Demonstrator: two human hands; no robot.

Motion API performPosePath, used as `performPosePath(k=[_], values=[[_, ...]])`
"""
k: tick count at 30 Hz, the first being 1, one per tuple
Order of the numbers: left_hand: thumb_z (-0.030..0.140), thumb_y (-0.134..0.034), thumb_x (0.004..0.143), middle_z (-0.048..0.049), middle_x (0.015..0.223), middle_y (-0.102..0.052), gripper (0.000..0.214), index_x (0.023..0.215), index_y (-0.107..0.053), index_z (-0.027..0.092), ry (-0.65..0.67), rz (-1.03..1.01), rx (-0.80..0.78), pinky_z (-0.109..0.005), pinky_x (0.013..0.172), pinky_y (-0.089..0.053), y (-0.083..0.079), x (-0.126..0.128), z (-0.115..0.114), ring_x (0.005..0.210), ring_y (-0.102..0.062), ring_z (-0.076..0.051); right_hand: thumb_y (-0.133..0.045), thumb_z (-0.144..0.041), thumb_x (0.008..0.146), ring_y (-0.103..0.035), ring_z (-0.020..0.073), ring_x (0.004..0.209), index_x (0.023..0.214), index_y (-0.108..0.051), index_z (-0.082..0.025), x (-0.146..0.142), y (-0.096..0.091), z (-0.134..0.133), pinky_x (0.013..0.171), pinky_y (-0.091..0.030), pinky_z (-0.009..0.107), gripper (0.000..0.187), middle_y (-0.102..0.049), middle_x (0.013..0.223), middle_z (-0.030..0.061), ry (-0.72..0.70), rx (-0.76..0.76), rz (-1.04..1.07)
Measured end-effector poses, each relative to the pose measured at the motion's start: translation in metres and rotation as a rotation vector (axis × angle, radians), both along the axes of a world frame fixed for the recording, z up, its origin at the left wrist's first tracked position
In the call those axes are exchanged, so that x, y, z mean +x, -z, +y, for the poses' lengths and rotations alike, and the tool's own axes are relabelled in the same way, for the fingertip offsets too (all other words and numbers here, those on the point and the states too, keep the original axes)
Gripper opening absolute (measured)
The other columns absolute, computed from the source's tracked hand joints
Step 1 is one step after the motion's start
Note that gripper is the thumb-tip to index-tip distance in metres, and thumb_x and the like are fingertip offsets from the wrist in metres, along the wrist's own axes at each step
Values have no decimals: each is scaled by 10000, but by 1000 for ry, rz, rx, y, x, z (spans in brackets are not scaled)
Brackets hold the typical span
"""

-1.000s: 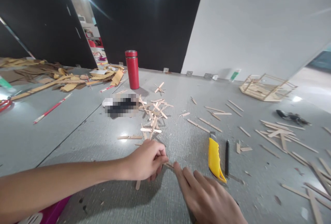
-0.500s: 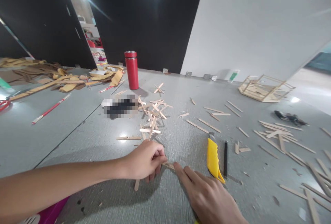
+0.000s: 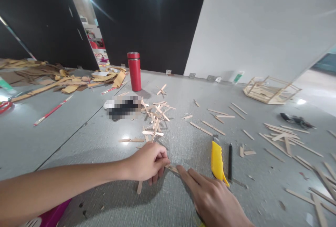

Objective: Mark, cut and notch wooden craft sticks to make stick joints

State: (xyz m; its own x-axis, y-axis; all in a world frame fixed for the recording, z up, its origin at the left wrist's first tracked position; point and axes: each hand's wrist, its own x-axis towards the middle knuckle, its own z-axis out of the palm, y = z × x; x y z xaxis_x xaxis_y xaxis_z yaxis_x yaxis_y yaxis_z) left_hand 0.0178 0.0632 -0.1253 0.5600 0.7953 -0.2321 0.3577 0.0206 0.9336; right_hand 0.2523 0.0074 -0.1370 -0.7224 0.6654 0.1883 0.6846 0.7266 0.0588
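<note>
Low in the view, my left hand (image 3: pixel 149 162) is closed in a pinch on one end of a wooden craft stick (image 3: pixel 172 168). The opposite end meets the fingers of my right hand (image 3: pixel 210 192), which is closed on it; its thumb is hidden. Another craft stick (image 3: pixel 139 187) pokes out beneath my left hand. A yellow utility knife (image 3: pixel 217 160) lies just beyond my right hand, beside a black pen-like rod (image 3: pixel 230 162).
Loose craft sticks are piled ahead (image 3: pixel 157 115) and scattered right (image 3: pixel 286 137). A red flask (image 3: pixel 134 73) stands behind them. A stick frame (image 3: pixel 273 92) sits at far right, cardboard scraps (image 3: pixel 70 82) at left. Part of a purple object (image 3: pixel 56 214) shows at lower left.
Both hands keep nearly the same pose around the stick. The right hand sits very slightly farther right, and the whole view has shifted a little.
</note>
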Motion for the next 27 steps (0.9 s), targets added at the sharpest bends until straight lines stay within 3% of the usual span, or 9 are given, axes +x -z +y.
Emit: performPosePath(k=[27], values=[[279,-506,1005,28,556,-604,283,737,-524,190,12,-32,-1,-179,333,-463,7,1,1,376,-582,-114,-593,68,693,-719,223,535,1275,-619,-39,-14,-4,1,417,-589,366,592,-710,831,20,7,107,-141]])
